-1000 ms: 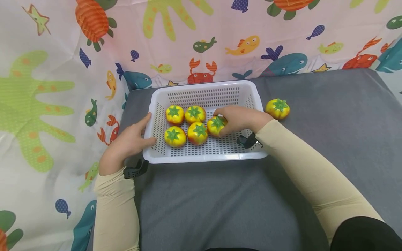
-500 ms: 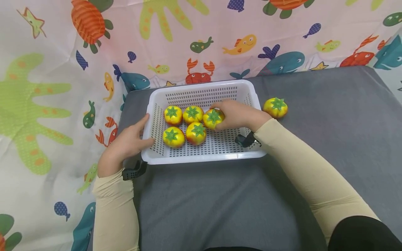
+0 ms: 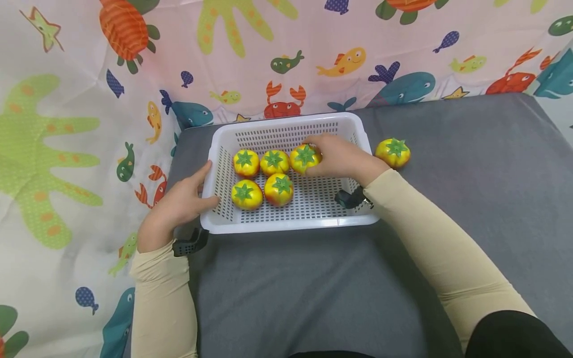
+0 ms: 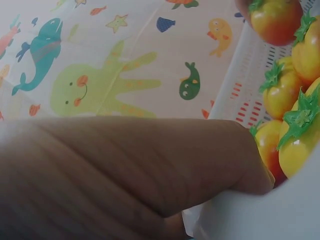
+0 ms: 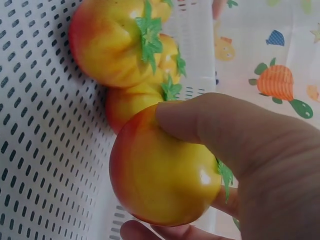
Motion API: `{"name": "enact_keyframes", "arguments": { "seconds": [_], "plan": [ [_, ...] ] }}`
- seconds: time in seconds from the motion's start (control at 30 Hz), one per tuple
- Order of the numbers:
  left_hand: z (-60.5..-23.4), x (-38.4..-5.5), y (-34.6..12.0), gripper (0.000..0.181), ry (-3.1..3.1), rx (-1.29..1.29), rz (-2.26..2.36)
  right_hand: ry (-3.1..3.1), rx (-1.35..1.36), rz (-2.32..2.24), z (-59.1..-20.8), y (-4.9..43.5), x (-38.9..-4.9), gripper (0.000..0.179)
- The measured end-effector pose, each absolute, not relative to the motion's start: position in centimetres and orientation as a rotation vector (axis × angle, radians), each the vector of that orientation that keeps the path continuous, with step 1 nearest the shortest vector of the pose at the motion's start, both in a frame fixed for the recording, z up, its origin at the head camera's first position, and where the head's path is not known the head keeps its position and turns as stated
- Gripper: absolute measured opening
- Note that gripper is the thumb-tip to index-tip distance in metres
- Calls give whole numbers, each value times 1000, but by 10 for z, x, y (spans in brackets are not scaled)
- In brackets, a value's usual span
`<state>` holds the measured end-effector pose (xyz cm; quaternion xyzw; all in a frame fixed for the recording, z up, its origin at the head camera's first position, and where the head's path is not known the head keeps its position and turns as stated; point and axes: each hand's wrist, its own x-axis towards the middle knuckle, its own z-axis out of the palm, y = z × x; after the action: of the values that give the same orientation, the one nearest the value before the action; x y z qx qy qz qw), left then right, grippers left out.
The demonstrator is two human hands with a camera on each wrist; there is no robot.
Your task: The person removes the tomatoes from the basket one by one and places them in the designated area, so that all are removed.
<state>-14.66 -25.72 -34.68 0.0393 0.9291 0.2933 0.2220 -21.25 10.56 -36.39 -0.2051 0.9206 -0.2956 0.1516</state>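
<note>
A white perforated plastic basket (image 3: 286,228) holds several yellow-red tomatoes with green leafy tops, such as the front-left tomato (image 3: 247,195). My right hand (image 3: 337,156) is inside the basket and holds a tomato (image 5: 165,170) between thumb and fingers, at the right end of the back row. In the right wrist view the thumb lies across its side, with fingertips below. My left hand (image 3: 181,206) grips the basket's left end, thumb over the rim and fingers along the outside. The left wrist view shows the left hand (image 4: 150,165) large beside the basket wall.
One more tomato (image 3: 393,153) sits on the grey cloth (image 3: 470,164) right of the basket, close to my right forearm. A curtain (image 3: 250,40) printed with sea animals rises behind and along the left side.
My right hand has shifted the held tomato away from me, from between the rows to the back row's right end. The left hand has stayed on the basket's left end.
</note>
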Motion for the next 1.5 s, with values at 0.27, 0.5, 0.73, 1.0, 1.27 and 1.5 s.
{"name": "enact_keyframes", "arguments": {
  "seconds": [0.27,0.5,0.73,1.0,1.27,1.5],
  "plan": [
    [-346,-147,-257,100,2566,104,809,2644,-534,-949,-362,114,-210,79],
    [-347,-147,-257,99,2568,112,804,2700,-521,-950,-360,122,-205,80],
    [-348,-147,-258,100,2570,115,803,2722,-508,-933,-355,127,-202,81],
    [-348,-149,-258,102,2546,84,824,2717,-518,-962,-343,136,-198,78],
    [-347,-147,-257,100,2554,104,812,2741,-479,-941,-327,150,-195,81],
    [-348,-147,-257,100,2560,109,819,2773,-439,-898,-319,158,-192,85]
  ]
}}
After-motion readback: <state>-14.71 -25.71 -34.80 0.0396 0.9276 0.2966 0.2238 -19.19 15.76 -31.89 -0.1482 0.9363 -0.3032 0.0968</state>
